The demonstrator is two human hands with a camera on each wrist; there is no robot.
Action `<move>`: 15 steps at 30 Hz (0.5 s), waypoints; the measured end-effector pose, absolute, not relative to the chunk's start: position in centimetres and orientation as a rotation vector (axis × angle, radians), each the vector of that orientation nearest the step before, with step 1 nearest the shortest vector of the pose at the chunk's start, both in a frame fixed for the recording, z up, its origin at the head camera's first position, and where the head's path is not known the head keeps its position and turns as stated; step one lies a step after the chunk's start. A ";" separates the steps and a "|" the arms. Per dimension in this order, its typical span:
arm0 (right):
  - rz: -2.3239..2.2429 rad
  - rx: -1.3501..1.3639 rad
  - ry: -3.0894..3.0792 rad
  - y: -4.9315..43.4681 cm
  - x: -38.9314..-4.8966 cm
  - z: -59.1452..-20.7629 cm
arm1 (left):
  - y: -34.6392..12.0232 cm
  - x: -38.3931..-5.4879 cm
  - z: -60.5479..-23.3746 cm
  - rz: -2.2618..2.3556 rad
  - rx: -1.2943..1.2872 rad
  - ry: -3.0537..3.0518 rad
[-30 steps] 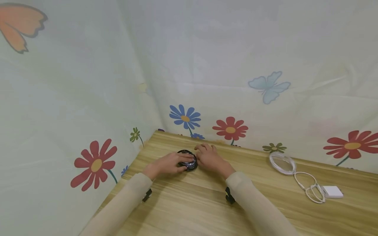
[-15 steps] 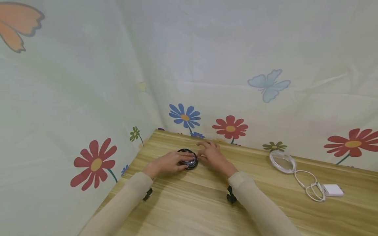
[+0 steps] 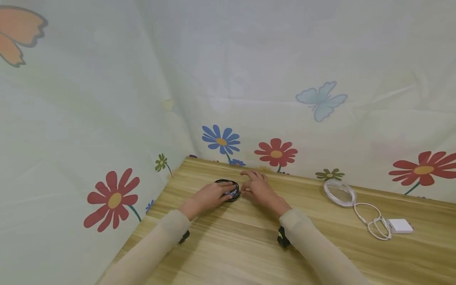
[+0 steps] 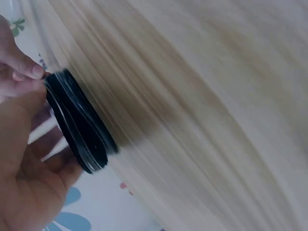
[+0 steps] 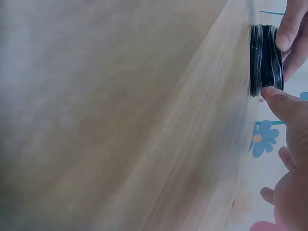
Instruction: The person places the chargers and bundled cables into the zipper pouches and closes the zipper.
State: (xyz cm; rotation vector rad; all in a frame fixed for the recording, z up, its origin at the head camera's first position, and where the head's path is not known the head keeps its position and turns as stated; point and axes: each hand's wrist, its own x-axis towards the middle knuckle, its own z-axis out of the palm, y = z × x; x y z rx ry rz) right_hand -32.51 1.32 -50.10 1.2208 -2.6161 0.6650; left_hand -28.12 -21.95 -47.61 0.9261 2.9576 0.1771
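A black coiled cable (image 3: 233,194) sits near the back left of the wooden table. My left hand (image 3: 208,198) holds it from the left, fingers over its top. In the left wrist view, the left hand (image 4: 33,168) has its thumb and fingers around the side of the black coil (image 4: 79,120). My right hand (image 3: 261,192) is at the coil's right edge, where thumb and index finger seem to pinch the cable. The right wrist view shows a fingertip of the right hand (image 5: 293,125) touching the coil's lower edge; its other fingers stand apart from it.
To the right on the table (image 3: 228,253) lie a clear-white coil (image 3: 340,193), a thin white cable (image 3: 379,227) and a white charger block (image 3: 399,226). Flower-printed fabric (image 3: 285,79) rises behind and to the left of the table.
My left hand has shifted slightly right and seems to tilt the coil. The right hand has drawn a little right, its fingertips staying at the coil's edge.
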 end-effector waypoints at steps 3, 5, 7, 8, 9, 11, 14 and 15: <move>0.686 1.215 -2.612 1.4 -32.3 -50.2 | -21.0 -27.8 -47.4 0.167 0.846 3.014; 0.694 1.208 -2.599 1.4 -32.1 -50.3 | -20.6 -27.6 -47.5 0.148 0.803 3.056; 0.697 1.205 -2.597 1.4 -31.9 -50.4 | -20.2 -27.5 -47.8 0.149 0.762 3.092; 0.701 1.203 -2.598 1.4 -31.8 -50.4 | -20.0 -27.5 -47.9 0.150 0.753 3.109; 0.706 1.198 -2.597 1.3 -31.7 -50.4 | -19.9 -27.5 -48.1 0.130 0.755 3.123; 0.721 1.182 -2.603 1.3 -31.5 -50.3 | -19.6 -27.5 -48.2 0.110 0.772 3.145; 0.727 1.109 -2.642 1.3 -31.4 -50.1 | -19.5 -27.6 -48.1 0.110 0.808 3.145; 0.715 1.071 -2.665 1.3 -31.4 -50.1 | -19.6 -27.6 -48.1 0.101 0.821 3.134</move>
